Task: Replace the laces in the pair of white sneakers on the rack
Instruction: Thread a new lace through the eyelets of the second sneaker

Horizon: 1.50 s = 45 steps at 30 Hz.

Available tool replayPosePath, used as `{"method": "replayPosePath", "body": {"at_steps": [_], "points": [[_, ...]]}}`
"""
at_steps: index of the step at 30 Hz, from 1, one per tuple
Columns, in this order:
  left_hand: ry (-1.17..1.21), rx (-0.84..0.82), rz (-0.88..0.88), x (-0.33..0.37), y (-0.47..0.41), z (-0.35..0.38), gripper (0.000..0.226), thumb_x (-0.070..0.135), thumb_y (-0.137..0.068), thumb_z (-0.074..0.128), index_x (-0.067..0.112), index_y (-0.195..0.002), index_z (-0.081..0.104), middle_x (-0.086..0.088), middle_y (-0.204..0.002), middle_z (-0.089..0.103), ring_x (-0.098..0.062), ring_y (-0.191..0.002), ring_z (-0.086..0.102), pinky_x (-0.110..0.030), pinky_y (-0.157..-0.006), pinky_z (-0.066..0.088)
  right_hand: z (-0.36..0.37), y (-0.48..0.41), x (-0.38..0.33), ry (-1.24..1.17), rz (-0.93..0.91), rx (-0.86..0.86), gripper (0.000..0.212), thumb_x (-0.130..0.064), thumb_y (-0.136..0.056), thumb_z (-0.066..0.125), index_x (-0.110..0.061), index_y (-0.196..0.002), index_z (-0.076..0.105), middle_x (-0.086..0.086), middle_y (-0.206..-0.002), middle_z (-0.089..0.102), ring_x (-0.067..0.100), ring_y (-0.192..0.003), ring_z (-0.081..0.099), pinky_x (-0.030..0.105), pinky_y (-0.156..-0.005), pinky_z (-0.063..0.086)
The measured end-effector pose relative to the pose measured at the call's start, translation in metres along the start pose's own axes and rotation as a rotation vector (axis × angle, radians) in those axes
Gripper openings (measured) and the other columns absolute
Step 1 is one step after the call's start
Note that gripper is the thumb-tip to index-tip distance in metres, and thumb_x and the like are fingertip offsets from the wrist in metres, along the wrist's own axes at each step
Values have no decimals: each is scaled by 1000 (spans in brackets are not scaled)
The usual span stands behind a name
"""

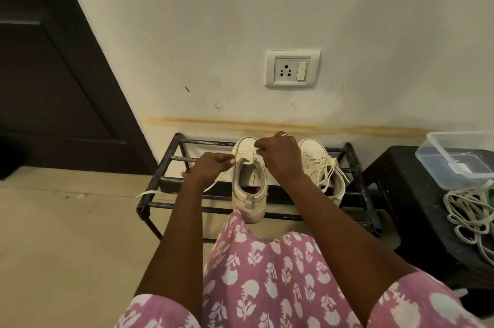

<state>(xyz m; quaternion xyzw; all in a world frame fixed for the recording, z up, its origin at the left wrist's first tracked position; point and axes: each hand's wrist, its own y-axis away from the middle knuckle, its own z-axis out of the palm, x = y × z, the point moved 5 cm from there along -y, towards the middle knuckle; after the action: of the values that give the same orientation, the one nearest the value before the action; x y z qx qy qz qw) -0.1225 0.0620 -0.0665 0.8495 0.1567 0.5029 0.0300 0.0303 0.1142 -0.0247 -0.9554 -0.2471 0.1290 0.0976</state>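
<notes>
Head view. A black metal rack (pixel 171 159) of open bars stands on the floor against a stained cream wall (pixel 213 34). It carries both white sneakers, toes to the wall. The centre sneaker (pixel 248 194) is off-white with a scuffed heel that overhangs the front bars. Its opening is wide, shows a pinkish insole, and has lacing only near the toe. The left hand (pixel 211 167) pinches a flat cream lace (pixel 149 192), whose free end trails down and to the left over the rack. The right hand (pixel 278 156), fingers curled, pinches the same lace at the eyelets. The second sneaker (pixel 320 167), just right of that hand, is laced, with loose ends spilling over its side. A black stool (pixel 401 194) beside the rack holds a clear container (pixel 454 156) and a tangle of spare laces (pixel 467 210)
</notes>
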Motion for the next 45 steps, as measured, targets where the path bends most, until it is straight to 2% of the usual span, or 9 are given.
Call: {"method": "replayPosePath", "body": {"at_steps": [8,12,16,21,26,32,36,40,45], "points": [[-45,87,-52,-6,-5,6,24,9,-87,64,-1,-109,68,-16,-109,68,-27,-104,61,-28,-83,42,10,13,-3,63,-17,-33,30,-23,-94,44,-23,-109,69,6,-97,70,25,-103,56,33,-83,39],[-262,123,-74,-6,-8,3,25,14,-93,55,4,-112,68,-15,-116,65,-30,-108,58,-32,-87,44,16,17,-3,-1,35,-46,31,-33,-93,49,-21,-117,65,5,-110,68,26,-108,55,34,-86,41],[-397,191,-213,-19,-13,-20,37,23,-99,44,1,-124,58,-18,-130,56,-31,-120,51,-35,-98,39,34,25,4,-84,212,-139,56,-48,-89,56,-14,-133,46,12,-128,54,30,-117,51,38,-93,42],[-142,467,-473,-56,-2,-65,33,19,-94,50,-4,-118,54,-21,-117,59,-33,-107,56,-37,-86,45,42,35,19,-249,394,-143,69,-56,-82,60,-11,-132,44,16,-132,43,33,-119,48,38,-90,44],[-90,579,-538,-68,7,-89,31,19,-93,49,-2,-115,55,-22,-117,58,-36,-111,54,-49,-100,42,48,37,21,-357,452,-207,68,-57,-81,61,-10,-128,48,15,-129,46,32,-117,49,38,-90,43],[-414,422,-427,-49,9,-66,31,16,-93,47,8,-120,58,-17,-127,52,-34,-121,44,-47,-105,31,48,34,19,-595,454,-194,39,-41,-93,52,-11,-116,63,13,-118,60,30,-109,56,44,-95,44],[-217,194,-130,-21,-1,-23,34,24,-95,51,24,-128,57,-8,-142,47,-31,-131,41,-53,-110,29,47,31,24,-685,553,-154,21,-20,-95,52,-8,-102,68,10,-108,67,28,-103,58,44,-94,44],[-194,61,-4,5,-2,13,32,25,-97,50,8,-122,63,-13,-127,60,-28,-121,52,-38,-103,39,48,26,25,-767,592,-158,16,-14,-91,57,-3,-98,67,15,-103,67,27,-97,59,33,-82,44],[-96,158,-48,1,-7,11,24,17,-89,63,0,-105,70,-16,-107,69,-28,-104,61,-35,-90,45,47,21,27,-661,563,-187,18,-7,-92,49,1,-100,63,18,-105,65,29,-98,59,35,-81,47]]}}
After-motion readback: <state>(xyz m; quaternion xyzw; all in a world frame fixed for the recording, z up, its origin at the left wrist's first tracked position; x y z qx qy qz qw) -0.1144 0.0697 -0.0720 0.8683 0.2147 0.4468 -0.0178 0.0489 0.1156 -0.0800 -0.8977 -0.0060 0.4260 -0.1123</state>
